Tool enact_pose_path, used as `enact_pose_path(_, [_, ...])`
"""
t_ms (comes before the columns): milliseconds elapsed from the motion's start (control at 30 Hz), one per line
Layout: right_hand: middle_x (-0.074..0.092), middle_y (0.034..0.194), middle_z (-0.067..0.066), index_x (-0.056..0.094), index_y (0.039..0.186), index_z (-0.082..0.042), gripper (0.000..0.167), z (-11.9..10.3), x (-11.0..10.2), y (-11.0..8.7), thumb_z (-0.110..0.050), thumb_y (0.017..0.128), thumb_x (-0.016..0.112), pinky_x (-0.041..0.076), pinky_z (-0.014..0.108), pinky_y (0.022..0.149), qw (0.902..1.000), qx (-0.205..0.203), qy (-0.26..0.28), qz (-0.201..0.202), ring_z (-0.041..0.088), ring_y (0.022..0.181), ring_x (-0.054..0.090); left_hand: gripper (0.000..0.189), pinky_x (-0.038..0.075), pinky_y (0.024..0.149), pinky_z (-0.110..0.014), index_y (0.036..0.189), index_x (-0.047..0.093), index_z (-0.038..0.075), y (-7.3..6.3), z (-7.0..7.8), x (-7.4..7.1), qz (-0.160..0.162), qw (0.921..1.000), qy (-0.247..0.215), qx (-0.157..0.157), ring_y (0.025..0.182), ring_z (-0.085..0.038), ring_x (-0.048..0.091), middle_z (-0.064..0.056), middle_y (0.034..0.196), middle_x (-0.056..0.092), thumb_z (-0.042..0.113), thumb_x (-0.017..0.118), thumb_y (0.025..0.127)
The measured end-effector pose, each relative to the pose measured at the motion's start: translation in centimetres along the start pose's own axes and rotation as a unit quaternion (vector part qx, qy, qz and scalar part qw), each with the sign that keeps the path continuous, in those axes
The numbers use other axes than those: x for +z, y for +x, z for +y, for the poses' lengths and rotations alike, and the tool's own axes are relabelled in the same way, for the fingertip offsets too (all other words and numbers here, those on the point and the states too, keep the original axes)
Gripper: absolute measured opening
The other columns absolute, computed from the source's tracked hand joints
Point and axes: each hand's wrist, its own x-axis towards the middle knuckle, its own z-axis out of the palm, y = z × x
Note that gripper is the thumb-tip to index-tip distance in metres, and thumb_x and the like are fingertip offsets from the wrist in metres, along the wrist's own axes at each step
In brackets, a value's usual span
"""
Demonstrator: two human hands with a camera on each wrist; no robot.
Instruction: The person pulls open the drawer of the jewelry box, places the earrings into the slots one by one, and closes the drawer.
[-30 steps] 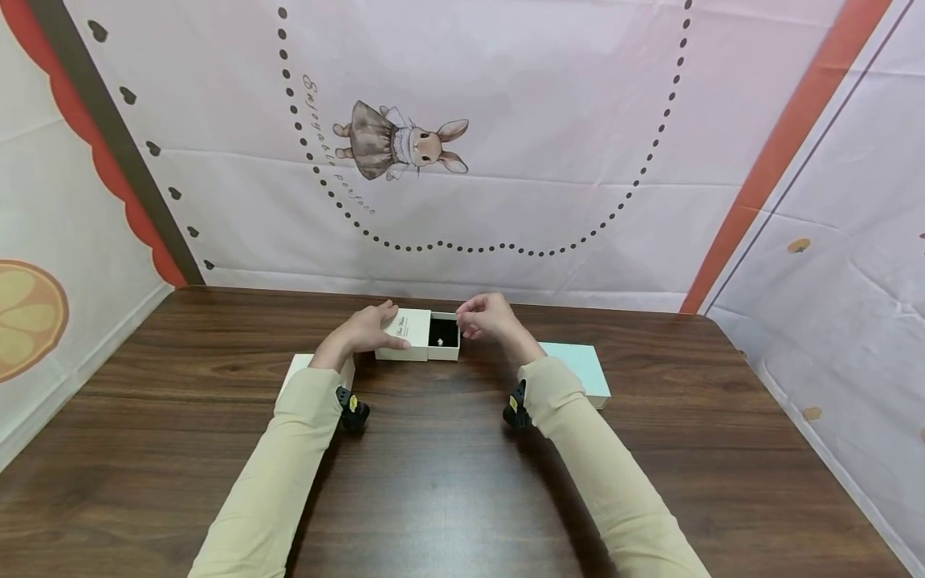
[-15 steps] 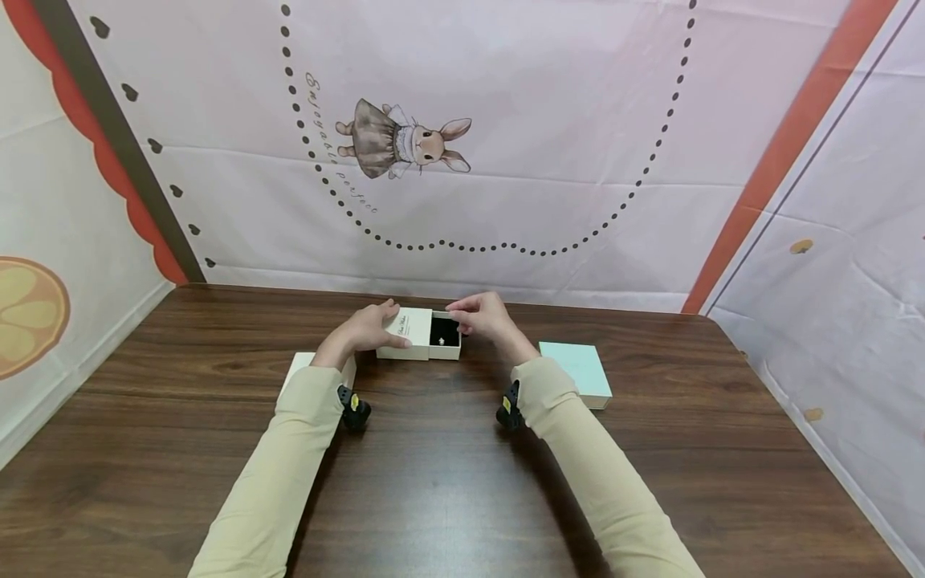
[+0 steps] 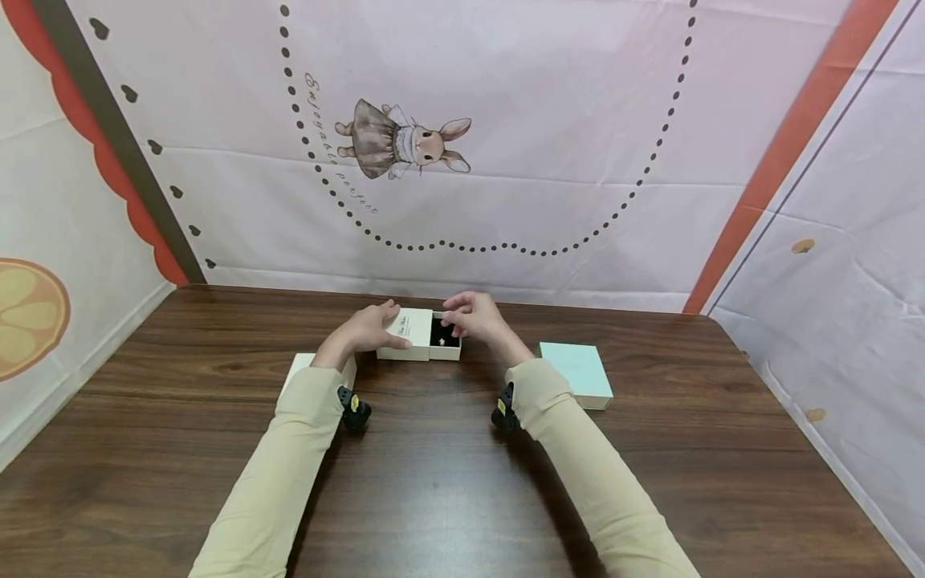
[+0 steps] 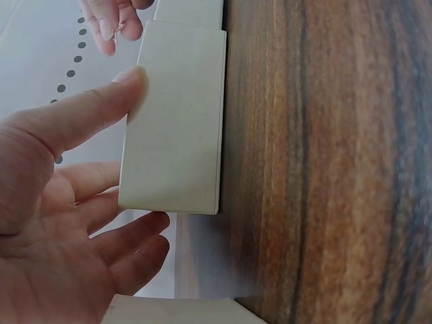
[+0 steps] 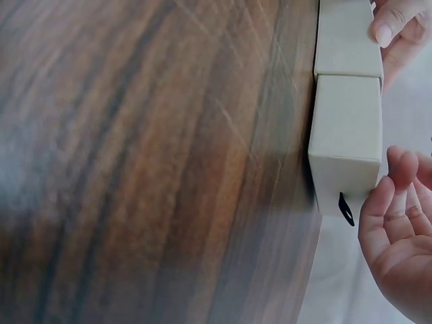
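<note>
A cream slide-out jewellery box (image 3: pixel 409 329) with small print on its lid lies at the back of the table. My left hand (image 3: pixel 366 328) holds its sleeve, thumb (image 4: pixel 101 111) on the near edge and fingers behind. Its drawer (image 3: pixel 445 353) is pulled out to the right, showing black lining and a small shiny piece of jewellery (image 3: pixel 442 342). My right hand (image 3: pixel 477 315) hovers over the drawer's far right side. Thumb and forefinger appear to pinch a tiny, thin shiny piece (image 4: pixel 120 28); its kind is too small to tell. A black pull loop (image 5: pixel 346 209) hangs from the drawer's end.
A pale turquoise-lidded box (image 3: pixel 578 371) stands on the wooden table (image 3: pixel 433 466) beside my right forearm. Another white box (image 3: pixel 296 365) is partly hidden under my left wrist. A printed cloth backdrop (image 3: pixel 564 144) rises behind the table's back edge.
My right hand has moved left, from the drawer's right end to above its lined interior. My left hand and the box have stayed in place.
</note>
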Motion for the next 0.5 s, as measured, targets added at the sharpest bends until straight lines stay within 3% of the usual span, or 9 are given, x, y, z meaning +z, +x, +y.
enact_pose_path(200, [0.067,0.075,0.007,0.068,0.094,0.0,0.014,0.02,0.11,-0.14,-0.009,0.085,0.063,0.05,0.037,0.06,0.9998,-0.001,-0.022,0.003,0.011,0.048,0.052,0.08,0.014,0.108,-0.047,0.141,0.023,-0.005,-0.06,-0.07,0.0,0.003,1.0,0.0,0.005,0.136,-0.037,0.011,-0.021,0.148,0.013,0.028,0.067,0.082])
enact_pose_path(500, [0.068,0.079,0.008,0.069,0.1,-0.001,0.02,-0.09,0.31,-0.35,-0.008,0.081,0.067,0.05,0.036,0.059,0.999,-0.001,-0.043,-0.009,0.01,0.048,0.049,0.079,0.014,0.107,-0.048,0.141,0.023,-0.003,-0.1,-0.01,0.05,0.001,1.0,-0.009,-0.003,0.136,-0.037,0.01,-0.02,0.149,0.011,0.028,0.066,0.083])
